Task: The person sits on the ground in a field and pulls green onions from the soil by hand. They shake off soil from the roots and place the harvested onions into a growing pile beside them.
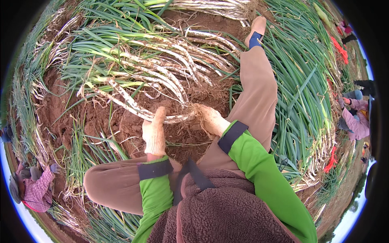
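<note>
My left hand (154,133), in a cream knitted glove, grips the white stalks of a few long green onions (130,106), its thumb laid across them. Their leafy ends run up and left, onto a loose pile of onions (164,66) on the soil. At the root end, my right hand (211,119), gloved alike, holds the tangled roots (197,111). The fingers of my right hand are partly hidden by the roots. Both hands are above the bare reddish soil (127,127) between my bent legs.
My right leg (258,73) stretches out beside a thick row of green onions (304,91). Red ties (331,161) lie along its far side. More onions (103,148) lie by my left knee. Co-workers sit at the left (38,188) and right (355,115).
</note>
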Demonstrator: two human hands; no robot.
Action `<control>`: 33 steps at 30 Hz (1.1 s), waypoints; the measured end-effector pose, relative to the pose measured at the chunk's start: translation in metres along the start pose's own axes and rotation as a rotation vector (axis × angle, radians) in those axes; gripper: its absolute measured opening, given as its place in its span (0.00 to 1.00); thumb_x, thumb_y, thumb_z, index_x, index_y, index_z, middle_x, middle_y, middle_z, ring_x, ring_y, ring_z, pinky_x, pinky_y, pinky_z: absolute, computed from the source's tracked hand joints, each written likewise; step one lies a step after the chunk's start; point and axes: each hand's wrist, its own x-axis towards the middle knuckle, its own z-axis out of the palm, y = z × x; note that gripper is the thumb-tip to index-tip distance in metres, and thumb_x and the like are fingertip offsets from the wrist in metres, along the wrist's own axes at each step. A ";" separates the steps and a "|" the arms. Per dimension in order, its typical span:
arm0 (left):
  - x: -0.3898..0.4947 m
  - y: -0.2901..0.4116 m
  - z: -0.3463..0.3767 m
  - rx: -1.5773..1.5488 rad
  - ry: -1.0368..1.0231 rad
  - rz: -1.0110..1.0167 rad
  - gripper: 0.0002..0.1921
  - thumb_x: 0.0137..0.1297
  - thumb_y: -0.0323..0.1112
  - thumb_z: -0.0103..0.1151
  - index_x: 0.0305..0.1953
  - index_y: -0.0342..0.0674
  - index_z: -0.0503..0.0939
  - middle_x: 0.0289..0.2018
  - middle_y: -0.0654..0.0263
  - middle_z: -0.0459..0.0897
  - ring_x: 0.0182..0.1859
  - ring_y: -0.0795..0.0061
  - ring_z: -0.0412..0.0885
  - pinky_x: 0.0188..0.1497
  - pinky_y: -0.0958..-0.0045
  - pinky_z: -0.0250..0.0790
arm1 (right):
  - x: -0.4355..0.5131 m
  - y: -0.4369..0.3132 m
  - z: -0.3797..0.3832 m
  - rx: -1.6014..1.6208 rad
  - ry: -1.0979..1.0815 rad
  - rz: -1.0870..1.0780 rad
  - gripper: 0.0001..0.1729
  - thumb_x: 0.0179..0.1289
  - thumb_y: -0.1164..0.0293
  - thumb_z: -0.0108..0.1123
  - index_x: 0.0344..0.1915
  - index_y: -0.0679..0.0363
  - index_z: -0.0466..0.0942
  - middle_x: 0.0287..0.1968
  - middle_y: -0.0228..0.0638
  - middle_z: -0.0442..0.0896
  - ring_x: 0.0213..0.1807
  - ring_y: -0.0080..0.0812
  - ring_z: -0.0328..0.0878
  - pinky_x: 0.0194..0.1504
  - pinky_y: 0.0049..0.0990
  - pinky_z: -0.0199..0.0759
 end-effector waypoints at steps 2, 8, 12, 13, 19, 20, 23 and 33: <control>0.002 -0.009 0.004 0.026 0.087 -0.084 0.11 0.63 0.31 0.67 0.44 0.35 0.81 0.32 0.61 0.85 0.33 0.68 0.83 0.39 0.66 0.76 | 0.005 -0.004 -0.001 0.724 0.293 0.174 0.27 0.71 0.58 0.58 0.64 0.58 0.74 0.54 0.36 0.81 0.53 0.34 0.79 0.52 0.31 0.77; 0.035 -0.029 0.012 -0.374 -0.065 -0.124 0.06 0.70 0.33 0.62 0.38 0.38 0.78 0.21 0.69 0.73 0.23 0.73 0.73 0.27 0.69 0.69 | 0.039 -0.018 -0.010 -0.010 0.177 0.316 0.30 0.67 0.52 0.55 0.55 0.67 0.78 0.51 0.52 0.82 0.52 0.48 0.81 0.56 0.38 0.73; 0.068 -0.027 0.041 -0.260 -0.024 -0.051 0.10 0.65 0.31 0.65 0.46 0.37 0.81 0.28 0.66 0.82 0.24 0.76 0.76 0.26 0.72 0.70 | 0.057 -0.021 0.005 -0.268 0.112 0.144 0.28 0.61 0.53 0.59 0.50 0.65 0.81 0.49 0.58 0.83 0.53 0.55 0.81 0.56 0.43 0.73; 0.075 -0.028 0.053 -0.206 -0.035 -0.070 0.11 0.64 0.30 0.65 0.47 0.37 0.81 0.29 0.66 0.84 0.24 0.77 0.77 0.25 0.73 0.70 | 0.057 -0.023 0.009 -0.146 0.143 0.239 0.28 0.59 0.53 0.61 0.51 0.65 0.81 0.49 0.58 0.83 0.53 0.55 0.81 0.56 0.43 0.73; 0.100 -0.039 0.077 0.295 0.075 0.038 0.16 0.58 0.35 0.73 0.43 0.34 0.81 0.38 0.63 0.87 0.39 0.72 0.81 0.47 0.67 0.72 | 0.035 -0.038 0.022 -0.194 0.186 0.241 0.35 0.56 0.50 0.64 0.57 0.64 0.77 0.61 0.57 0.77 0.62 0.54 0.75 0.60 0.44 0.70; 0.102 -0.040 0.073 0.214 0.009 0.012 0.15 0.58 0.35 0.73 0.43 0.34 0.82 0.38 0.62 0.87 0.36 0.73 0.81 0.43 0.69 0.72 | 0.032 -0.038 0.022 -0.131 0.145 0.275 0.39 0.58 0.48 0.62 0.62 0.63 0.74 0.64 0.57 0.72 0.66 0.56 0.71 0.63 0.44 0.68; 0.103 -0.038 0.056 -0.027 -0.078 -0.098 0.14 0.58 0.34 0.73 0.43 0.34 0.84 0.36 0.62 0.86 0.25 0.77 0.78 0.26 0.76 0.68 | 0.030 -0.036 0.024 0.153 0.132 0.369 0.44 0.61 0.43 0.60 0.67 0.64 0.68 0.60 0.60 0.77 0.62 0.59 0.74 0.62 0.43 0.67; 0.052 -0.014 0.037 -0.887 -0.410 -0.119 0.10 0.72 0.42 0.60 0.41 0.42 0.79 0.26 0.71 0.78 0.35 0.66 0.82 0.51 0.52 0.78 | 0.042 -0.042 0.009 -0.120 0.036 0.273 0.49 0.60 0.41 0.62 0.65 0.72 0.67 0.58 0.63 0.77 0.61 0.54 0.77 0.58 0.42 0.71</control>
